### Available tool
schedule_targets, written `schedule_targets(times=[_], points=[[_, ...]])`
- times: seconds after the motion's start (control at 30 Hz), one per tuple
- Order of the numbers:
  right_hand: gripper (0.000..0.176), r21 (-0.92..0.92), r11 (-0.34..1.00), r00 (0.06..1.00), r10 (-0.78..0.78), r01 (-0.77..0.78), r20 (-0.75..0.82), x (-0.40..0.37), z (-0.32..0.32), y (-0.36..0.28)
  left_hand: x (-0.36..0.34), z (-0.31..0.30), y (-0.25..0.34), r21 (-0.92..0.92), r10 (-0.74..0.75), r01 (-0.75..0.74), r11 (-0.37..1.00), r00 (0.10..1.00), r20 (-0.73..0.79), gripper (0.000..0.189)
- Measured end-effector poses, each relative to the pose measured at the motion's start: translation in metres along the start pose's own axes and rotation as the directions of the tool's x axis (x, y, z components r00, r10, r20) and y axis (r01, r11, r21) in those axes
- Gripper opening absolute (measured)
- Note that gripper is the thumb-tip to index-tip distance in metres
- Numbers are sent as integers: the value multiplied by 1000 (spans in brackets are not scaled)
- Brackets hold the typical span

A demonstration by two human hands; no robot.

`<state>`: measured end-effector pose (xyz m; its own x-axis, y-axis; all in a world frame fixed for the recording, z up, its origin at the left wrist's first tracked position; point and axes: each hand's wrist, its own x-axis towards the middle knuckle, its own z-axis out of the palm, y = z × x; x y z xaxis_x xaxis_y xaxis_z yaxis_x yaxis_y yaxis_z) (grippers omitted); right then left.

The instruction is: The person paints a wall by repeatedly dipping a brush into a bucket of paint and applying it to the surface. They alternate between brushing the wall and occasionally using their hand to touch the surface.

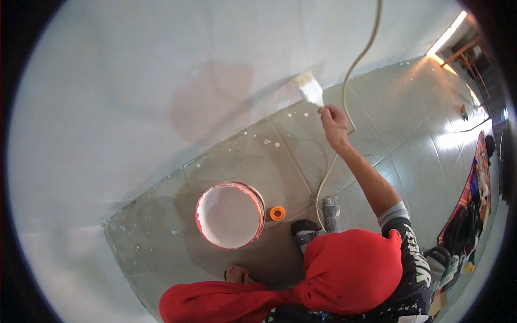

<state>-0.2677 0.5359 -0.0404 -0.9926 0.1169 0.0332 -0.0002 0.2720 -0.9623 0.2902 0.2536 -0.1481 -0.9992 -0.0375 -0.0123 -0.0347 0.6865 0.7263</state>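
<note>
My right hand is closed round the handle of a flat paintbrush, with the arm stretched forward and to the right. The brush's pale bristles are at the foot of the white wall, low down near the floor line. Between my feet and the wall stands a round bucket with a red-stained rim and white paint inside. My left hand does not show; its side is hidden beyond my red-clad knees.
An orange ring-shaped roll lies right of the bucket. Near my foot is a grey cylinder. A pale cable hangs down and runs across the tiled floor, which has white paint spots. A patterned cloth with assorted items lies far right.
</note>
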Motion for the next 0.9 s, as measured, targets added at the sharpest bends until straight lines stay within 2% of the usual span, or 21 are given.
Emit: schedule_targets(times=[0.07, 0.13, 0.17, 0.23, 0.27, 0.3, 0.33, 0.4, 0.43, 0.47, 0.53, 0.57, 0.63, 0.67, 0.73, 0.77, 0.83, 0.87, 0.9], points=[[30, -21, 998, 991, 54, -51, 126, -30, 7, 2, -4, 1, 7, 1, -20, 20, 1000, 1000, 9, 8], [30, -45, 990, 924, 143, -136, 354, -62, 4, -2, 5, 1, 20, 124, -84, 84, 989, 996, -3, 11], [30, -65, 988, 917, 153, -139, 369, -76, 2, -3, 15, -2, 29, 107, -103, 103, 989, 995, -6, 11], [29, -134, 983, 836, 176, -123, 519, -100, -5, -8, 38, -12, 44, -57, 30, -19, 998, 981, 194, 7], [29, -180, 979, 802, 183, -96, 568, -110, -11, -19, 41, -14, 48, -82, 28, -12, 997, 980, 199, 7], [29, -209, 973, 796, 205, -101, 570, -121, -19, -33, 40, -15, 51, -209, -208, 230, 951, 971, 121, 6], [28, -272, 962, 791, 183, -22, 583, -132, -25, -49, 39, -19, 56, -342, -447, 444, 828, 891, 75, 7], [27, -325, 936, 785, 97, 138, 612, -144, -33, -72, 60, -54, 52, -419, -479, 406, 812, 874, -82, 9], [24, -328, 933, 790, 89, 146, 606, -147, -41, -77, 68, -62, 26, -478, -324, 193, 857, 923, -209, 8], [21, -330, 932, 800, 82, 151, 595, -149, -49, -84, 76, -67, 3, -504, -164, -33, 863, 926, -341, 9], [21, -317, 944, 835, 99, 93, 541, -155, -59, -109, 92, -90, -4, -787, -434, 125, 604, 880, -193, 12], [21, -323, 941, 835, 96, 102, 542, -160, -62, -124, 102, -103, -5, -793, -434, 119, 598, 879, -195, 12], [22, -279, 959, 882, 166, -41, 440, -170, -66, -151, 122, -127, -2, -891, -423, 165, 423, 906, -33, 25], [22, -287, 957, 878, 163, -30, 451, -174, -67, -158, 130, -135, 1, -897, -431, 157, 413, 902, -40, 25], [24, -251, 967, 927, 121, -30, 355, -185, -73, -167, 144, -141, 12, -901, -518, 344, 263, 838, 169, 43], [24, -258, 966, 926, 118, -23, 359, -191, -75, -171, 149, -135, 12, -906, -519, 338, 255, 838, 167, 43], [26, -219, 970, 938, 169, -104, 302, -202, -81, -180, 161, -122, 7, -863, -493, 425, 273, 832, 253, 58], [27, -224, 967, 926, 195, -125, 323, -209, -86, -186, 168, -120, 3, -871, -485, 412, 268, 839, 248, 58], [27, -232, 966, 929, 185, -112, 319, -215, -89, -193, 174, -119, 1, -875, -399, 324, 358, 901, 170, 62]])
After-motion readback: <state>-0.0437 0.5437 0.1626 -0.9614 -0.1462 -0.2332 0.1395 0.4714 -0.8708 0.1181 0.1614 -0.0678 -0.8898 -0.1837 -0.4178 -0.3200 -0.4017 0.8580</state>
